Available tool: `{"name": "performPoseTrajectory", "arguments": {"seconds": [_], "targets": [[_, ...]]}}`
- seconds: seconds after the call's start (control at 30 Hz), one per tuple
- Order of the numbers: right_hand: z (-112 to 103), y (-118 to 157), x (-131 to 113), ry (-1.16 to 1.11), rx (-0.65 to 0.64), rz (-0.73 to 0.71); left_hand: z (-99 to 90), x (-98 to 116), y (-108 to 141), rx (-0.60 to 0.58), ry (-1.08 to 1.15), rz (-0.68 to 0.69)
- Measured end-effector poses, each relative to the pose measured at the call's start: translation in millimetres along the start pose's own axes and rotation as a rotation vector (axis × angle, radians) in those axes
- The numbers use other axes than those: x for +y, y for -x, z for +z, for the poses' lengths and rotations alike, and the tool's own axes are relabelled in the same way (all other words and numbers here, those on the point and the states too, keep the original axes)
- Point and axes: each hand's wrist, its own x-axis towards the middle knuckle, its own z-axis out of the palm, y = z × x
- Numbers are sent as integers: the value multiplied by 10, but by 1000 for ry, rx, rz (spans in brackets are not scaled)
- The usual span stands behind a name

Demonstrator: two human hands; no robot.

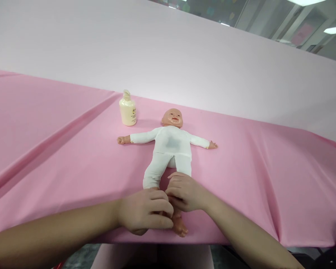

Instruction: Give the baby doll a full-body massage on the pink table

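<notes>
A baby doll [172, 144] lies on its back on the pink cloth, arms spread, head toward the wall. White fabric covers its body and limbs, with a grey patch on the chest. My left hand [147, 211] curls closed over the doll's lower leg on the left and hides that foot. Wrapped closed around the other lower leg is my right hand [186, 192], just below the white trouser leg. The doll's bare foot [179, 226] shows below it. My two hands meet at the fingers, and their fingertips are partly hidden.
A cream pump bottle [128, 112] stands upright left of the doll's head. Pink cloth [229, 175] with long creases covers the table up to a white wall [156, 56]. The table's front edge lies just below the doll's feet, above my legs.
</notes>
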Motion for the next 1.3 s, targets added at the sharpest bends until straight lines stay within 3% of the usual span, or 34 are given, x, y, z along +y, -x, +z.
{"name": "performPoseTrajectory", "arguments": {"seconds": [0.17, 0.37, 0.63, 0.97, 1.13, 1.3], "targets": [[-17, -11, -13, -9, -163, 49, 24, 12, 9, -1, -68, 34], [-21, -31, -42, 3, -182, 62, 70, -5, -21, 51, -48, 48], [-13, -16, -66, 71, -4, 93, 81, -11, -3, 9, -55, 31], [-112, -53, -135, -170, 335, 301, 109, -10, 19, 73, -75, 3], [-154, -52, -164, -265, 398, 412, 92, -40, 44, 121, -82, -56], [-155, -46, -184, -291, 387, 410, 80, -37, 67, -4, -162, -145]]}}
